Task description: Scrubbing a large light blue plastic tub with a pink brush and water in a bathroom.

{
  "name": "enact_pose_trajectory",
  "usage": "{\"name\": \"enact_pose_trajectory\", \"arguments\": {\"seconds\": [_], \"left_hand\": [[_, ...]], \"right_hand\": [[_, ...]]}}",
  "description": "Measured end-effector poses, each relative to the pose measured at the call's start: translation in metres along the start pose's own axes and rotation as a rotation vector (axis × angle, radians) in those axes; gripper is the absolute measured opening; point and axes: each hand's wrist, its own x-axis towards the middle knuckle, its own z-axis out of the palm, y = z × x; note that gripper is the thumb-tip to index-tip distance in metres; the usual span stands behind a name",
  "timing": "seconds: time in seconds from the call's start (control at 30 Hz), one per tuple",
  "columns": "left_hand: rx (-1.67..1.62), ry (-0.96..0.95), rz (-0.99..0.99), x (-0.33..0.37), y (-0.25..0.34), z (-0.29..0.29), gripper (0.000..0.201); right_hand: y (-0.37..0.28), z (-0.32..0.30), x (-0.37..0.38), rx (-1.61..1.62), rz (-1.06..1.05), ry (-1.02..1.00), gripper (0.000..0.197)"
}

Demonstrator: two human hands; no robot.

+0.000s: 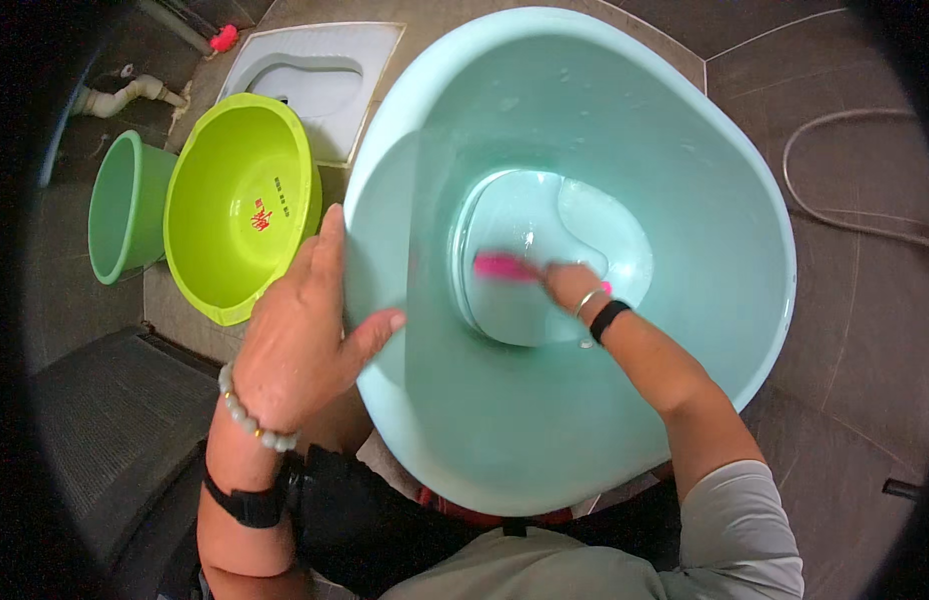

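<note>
A large pale turquoise tub (730, 250) is tilted with its opening facing me. My left hand (300, 325) holds its left rim, thumb over the edge and fingers along the outer wall. Inside, my right hand (575, 285) is closed around the handle of a pink brush (502, 265). The brush head is smeared by motion and lies against or just over the tub's wet floor (525, 225); I cannot tell which. Water drops and shiny wet patches show on the inner walls and floor.
A lime-green basin (215, 210) and a mint-green bucket (115, 210) stand at the left. Behind them is a white squat toilet (330, 110) set in the floor. A grey hose (815, 210) curves at the right, and a white drain pipe (135, 92) shows far left.
</note>
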Motion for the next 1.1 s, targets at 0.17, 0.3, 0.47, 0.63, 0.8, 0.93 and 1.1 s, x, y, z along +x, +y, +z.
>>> {"name": "enact_pose_trajectory", "arguments": {"seconds": [0.17,0.3,0.47,0.63,0.8,0.93,1.1], "left_hand": [[0.018,-0.008,-0.028,0.003,0.008,0.002,0.081],[-0.001,-0.072,-0.153,0.003,0.013,0.0,0.084],[-0.042,-0.056,-0.108,0.001,0.014,0.002,0.085],[-0.044,-0.081,-0.139,0.003,0.017,-0.002,0.084],[-0.053,-0.075,-0.123,-0.003,0.012,-0.001,0.084],[-0.061,-0.08,-0.082,-0.002,0.013,-0.001,0.085],[-0.045,-0.113,-0.146,-0.008,0.009,-0.003,0.085]], "right_hand": [[0.045,-0.063,0.031,0.168,0.371,0.231,0.058],[-0.004,-0.035,0.017,-0.022,-0.041,0.03,0.059],[0.02,-0.045,0.027,0.091,0.299,0.09,0.053],[0.007,-0.014,0.033,0.148,0.297,0.163,0.058],[0.007,-0.038,0.009,0.376,0.545,0.083,0.059],[0.022,-0.016,0.011,0.511,0.592,0.123,0.055],[-0.011,-0.024,0.012,0.577,0.41,0.047,0.058]]}}
